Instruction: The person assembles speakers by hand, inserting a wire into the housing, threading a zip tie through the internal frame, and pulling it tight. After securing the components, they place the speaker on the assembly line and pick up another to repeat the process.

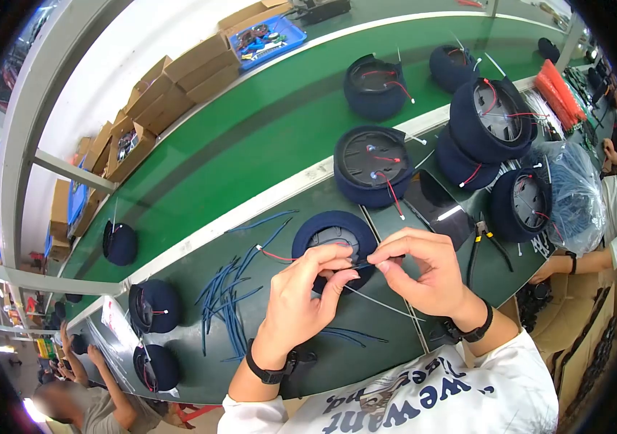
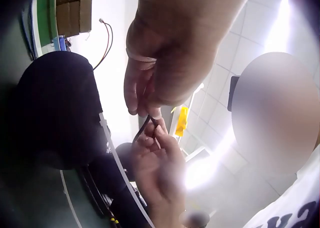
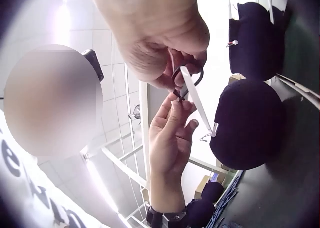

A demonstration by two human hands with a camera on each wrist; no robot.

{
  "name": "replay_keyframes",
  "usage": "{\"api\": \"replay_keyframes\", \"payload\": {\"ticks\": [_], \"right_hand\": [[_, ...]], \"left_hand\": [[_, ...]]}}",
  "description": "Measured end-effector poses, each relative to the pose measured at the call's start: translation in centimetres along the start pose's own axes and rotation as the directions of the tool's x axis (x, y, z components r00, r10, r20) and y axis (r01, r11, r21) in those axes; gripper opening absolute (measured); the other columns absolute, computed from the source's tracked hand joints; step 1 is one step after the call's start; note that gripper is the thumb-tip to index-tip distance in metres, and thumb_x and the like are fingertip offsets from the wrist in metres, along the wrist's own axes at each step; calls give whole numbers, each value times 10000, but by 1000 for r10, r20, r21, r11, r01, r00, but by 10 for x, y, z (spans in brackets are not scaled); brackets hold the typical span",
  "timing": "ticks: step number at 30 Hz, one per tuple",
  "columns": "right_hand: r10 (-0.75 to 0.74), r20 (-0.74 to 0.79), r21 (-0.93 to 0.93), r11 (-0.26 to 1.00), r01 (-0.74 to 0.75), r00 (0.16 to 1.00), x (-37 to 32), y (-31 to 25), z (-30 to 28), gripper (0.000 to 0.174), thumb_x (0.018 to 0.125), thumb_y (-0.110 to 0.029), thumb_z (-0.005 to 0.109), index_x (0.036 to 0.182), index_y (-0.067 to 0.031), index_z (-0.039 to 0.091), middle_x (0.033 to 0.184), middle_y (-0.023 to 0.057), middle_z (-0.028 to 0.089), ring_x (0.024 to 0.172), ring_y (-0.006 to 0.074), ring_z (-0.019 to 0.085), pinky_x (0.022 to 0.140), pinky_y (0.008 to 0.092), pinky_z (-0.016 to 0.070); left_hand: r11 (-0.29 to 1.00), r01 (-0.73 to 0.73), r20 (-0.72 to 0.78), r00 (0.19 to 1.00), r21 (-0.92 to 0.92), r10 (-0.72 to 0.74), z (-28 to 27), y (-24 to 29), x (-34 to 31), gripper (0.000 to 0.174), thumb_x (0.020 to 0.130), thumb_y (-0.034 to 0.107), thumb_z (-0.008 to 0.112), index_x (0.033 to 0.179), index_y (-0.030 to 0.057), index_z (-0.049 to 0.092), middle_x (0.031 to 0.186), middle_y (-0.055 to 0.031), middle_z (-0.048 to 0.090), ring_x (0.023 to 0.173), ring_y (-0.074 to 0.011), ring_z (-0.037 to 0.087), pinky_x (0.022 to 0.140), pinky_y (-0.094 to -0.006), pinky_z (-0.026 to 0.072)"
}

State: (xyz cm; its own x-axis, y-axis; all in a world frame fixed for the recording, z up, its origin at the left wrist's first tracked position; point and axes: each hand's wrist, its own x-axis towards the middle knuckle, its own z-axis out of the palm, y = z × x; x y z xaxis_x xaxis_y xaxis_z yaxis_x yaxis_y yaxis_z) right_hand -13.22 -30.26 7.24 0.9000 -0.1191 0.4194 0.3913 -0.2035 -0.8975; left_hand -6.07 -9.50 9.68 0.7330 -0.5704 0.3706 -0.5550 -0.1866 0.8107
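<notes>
My left hand (image 1: 301, 296) and right hand (image 1: 427, 275) meet fingertip to fingertip, close over a round navy padded shell (image 1: 315, 226) with a grey inside and a red-and-white wire. Between thumb and fingers each hand pinches a thin dark cord (image 2: 142, 130). In the right wrist view this cord curves in a loop by the right fingers, and the left fingers hold it just below. A white cable tie (image 1: 384, 302) sticks out from the shell beneath the hands. Part of the shell's front is hidden by the left hand.
Loose dark blue cords (image 1: 230, 304) lie left of the shell. Further shells (image 1: 373, 163) stand behind and right. A phone-like black slab (image 1: 435, 202), pliers (image 1: 480, 242) and a clear bag (image 1: 576, 188) lie right. A green conveyor belt (image 1: 250, 155) runs behind; other people sit at both sides.
</notes>
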Motion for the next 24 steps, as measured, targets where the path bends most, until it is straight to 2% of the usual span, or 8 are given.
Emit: {"api": "replay_keyframes", "payload": {"ticks": [4,7,8,11,14,17,20,24], "right_hand": [[39,35,107,993,-42,999,-3,2,1,167,879,35,768,1036,-22,768,979,93,763,802,129,686,676,263,516],[65,72,63,996,-70,995,-2,3,1,161,876,16,784,1028,-35,763,982,92,764,805,152,694,699,263,517],[80,91,30,996,-83,993,-2,3,1,161,875,8,791,1026,-39,762,983,93,765,803,164,698,707,264,518],[-241,55,-201,948,247,969,9,1,3,180,868,0,801,1037,-50,762,984,90,767,852,219,730,740,287,553],[-237,111,-221,941,256,965,1,8,3,232,849,-3,816,1070,-53,765,1027,97,773,935,264,748,786,325,594],[-154,72,-108,981,161,985,-3,6,8,264,848,0,811,1101,-60,768,1067,98,775,986,263,753,827,360,619],[-231,172,-185,947,262,958,-3,2,11,271,860,6,797,1122,-56,769,1079,109,775,944,275,758,829,375,626],[-246,129,-163,950,265,961,-8,12,16,285,875,32,765,1149,-45,771,1054,114,771,914,272,759,816,371,627]], "left_hand": [[1000,-3,13,1000,23,3,0,1,4,294,856,-85,774,1140,-29,724,955,-146,794,876,-225,794,801,-310,613],[977,-197,80,978,84,190,-3,-8,7,221,839,-74,784,1054,-30,760,941,-149,795,860,-252,789,808,-330,611],[980,-184,73,981,77,178,-2,-8,7,203,845,-64,785,1042,-21,763,940,-145,792,858,-264,785,796,-334,614],[989,-137,59,989,52,134,0,-6,6,161,858,-41,787,1013,-3,768,939,-132,789,849,-280,777,769,-339,619],[998,-65,57,996,26,64,-2,-2,3,139,858,-33,793,992,-7,768,924,-128,797,829,-264,783,767,-330,616],[1000,1,66,998,31,-3,-7,4,2,109,856,-24,800,961,-15,770,894,-131,805,816,-245,793,778,-317,608],[998,61,98,993,17,-62,-11,5,-2,100,864,-13,803,957,-15,766,896,-125,809,805,-217,793,766,-296,603],[982,149,61,988,-117,-143,-5,-1,-5,108,855,14,829,934,-9,760,874,-103,811,766,-169,780,701,-263,582]]}}
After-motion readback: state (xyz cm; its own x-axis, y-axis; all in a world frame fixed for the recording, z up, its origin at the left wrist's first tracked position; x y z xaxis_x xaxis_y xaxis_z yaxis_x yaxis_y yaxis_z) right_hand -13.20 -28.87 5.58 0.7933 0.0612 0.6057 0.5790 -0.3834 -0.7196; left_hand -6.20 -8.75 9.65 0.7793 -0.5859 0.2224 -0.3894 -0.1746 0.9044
